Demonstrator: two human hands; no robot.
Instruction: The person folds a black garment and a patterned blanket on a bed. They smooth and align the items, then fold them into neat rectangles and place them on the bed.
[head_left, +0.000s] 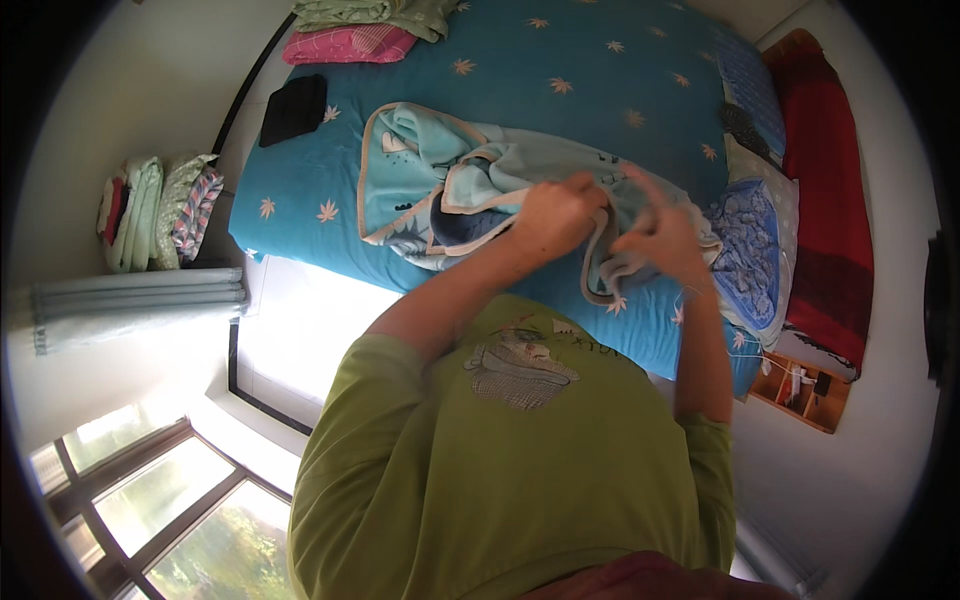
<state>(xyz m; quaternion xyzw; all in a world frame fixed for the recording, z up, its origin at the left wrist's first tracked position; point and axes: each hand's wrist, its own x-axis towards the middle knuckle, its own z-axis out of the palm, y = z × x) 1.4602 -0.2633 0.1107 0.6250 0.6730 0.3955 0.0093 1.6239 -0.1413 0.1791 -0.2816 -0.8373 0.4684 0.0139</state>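
A light blue fleece blanket with a beige trimmed edge (517, 154) lies rumpled and partly folded over on the bed. My left hand (562, 210) is closed on the blanket near its border, at the middle of the view. To its right, my right hand (667, 236) is blurred, thumb and forefinger spread apart, over the blanket's right part. Between and below the hands, a loop of the blanket's edge hangs towards me. A dark blue patch of cloth shows within the folds, beside my left wrist.
The bed has a teal leaf-print sheet (510, 82). On it are a black flat item (294, 110), a folded pink cloth (349, 45) and, at the right, pillows (750, 247). A red cloth (825, 202) covers the headboard. Folded textiles (157, 214) stand left; a wooden drawer (821, 405) holds small items.
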